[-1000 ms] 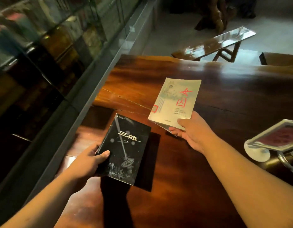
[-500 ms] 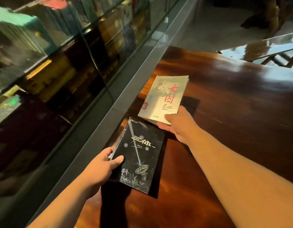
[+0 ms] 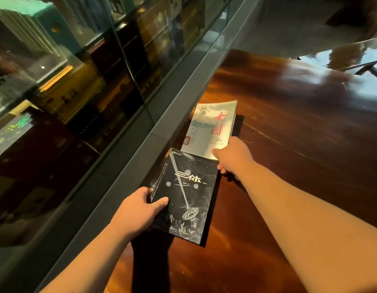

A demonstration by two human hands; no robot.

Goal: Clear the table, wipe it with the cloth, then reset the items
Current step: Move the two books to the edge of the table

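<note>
A black book (image 3: 186,195) with white cover art is held by its left edge in my left hand (image 3: 138,210), thumb on the cover, low over the dark wooden table (image 3: 299,144). Just beyond it a pale book (image 3: 210,127) with red characters sits at the table's left edge, and my right hand (image 3: 233,157) grips its near right corner. The black book's far end slightly overlaps the pale book's near end. Whether either book rests on the wood I cannot tell.
A grey ledge (image 3: 162,123) runs along the table's left side, with a glass-fronted cabinet (image 3: 77,70) of books behind it. A glossy bench (image 3: 352,53) stands past the table's far right corner.
Both hands have carried the books leftward to the table's left edge by the ledge, and the two books have come closer together. The stand seen at the right has left the view.
</note>
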